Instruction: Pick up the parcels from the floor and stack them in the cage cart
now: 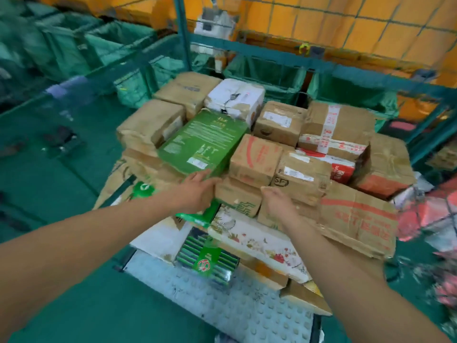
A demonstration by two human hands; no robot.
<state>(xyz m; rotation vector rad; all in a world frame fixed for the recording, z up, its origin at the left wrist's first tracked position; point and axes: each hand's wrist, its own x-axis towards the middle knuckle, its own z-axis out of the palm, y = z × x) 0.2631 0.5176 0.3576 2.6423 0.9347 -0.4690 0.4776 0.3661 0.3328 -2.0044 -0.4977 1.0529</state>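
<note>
A green flat parcel (202,144) lies tilted on top of the stack of cardboard parcels in the cage cart (321,63). My left hand (195,191) touches its near edge with fingers extended. My right hand (277,201) rests against the front of a small brown SF carton (301,177), fingers loosely bent; no firm grip shows. Below them a flowered white box (259,241) and a striped green box (207,261) sit in the lower layers.
The cart's teal frame and wire mesh (183,33) close the back and sides. Its studded metal floor plate (222,305) shows in front. Green bins (103,48) stand to the left, and red and pink bags (435,219) lie to the right on the green floor (49,174).
</note>
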